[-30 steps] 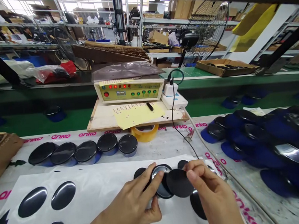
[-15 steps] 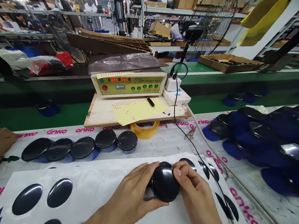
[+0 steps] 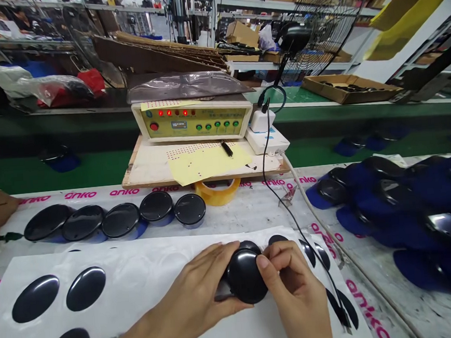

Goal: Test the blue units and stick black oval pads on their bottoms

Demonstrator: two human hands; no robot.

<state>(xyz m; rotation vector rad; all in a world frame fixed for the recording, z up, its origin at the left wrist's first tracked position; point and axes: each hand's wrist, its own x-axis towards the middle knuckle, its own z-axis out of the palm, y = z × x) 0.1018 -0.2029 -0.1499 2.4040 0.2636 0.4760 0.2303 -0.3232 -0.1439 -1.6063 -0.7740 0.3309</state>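
Observation:
Near the lower middle, my left hand [image 3: 201, 283] is wrapped round a round unit with a glossy black face [image 3: 246, 276]. Its sides are mostly hidden by my fingers. On the right edge of that face rests the thumb of my right hand [image 3: 295, 288], its fingers curled and closed against the rim; whether they pinch a thin film there I cannot tell. Beneath both hands lies a white sheet [image 3: 143, 311] bearing round black stickers [image 3: 36, 298], with pale circles where the sheet is bare.
Behind the sheet stands a row of blue units with black tops [image 3: 120, 220]. More blue units [image 3: 391, 192] are heaped at right. A control box [image 3: 190, 122] sits on a wooden board, above a roll of yellow tape [image 3: 219, 193]. A black cable [image 3: 291, 216] crosses the sheet's right side.
The view has shifted slightly. Both hands keep their hold on the round unit, and my right thumb stays at its edge with little visible movement.

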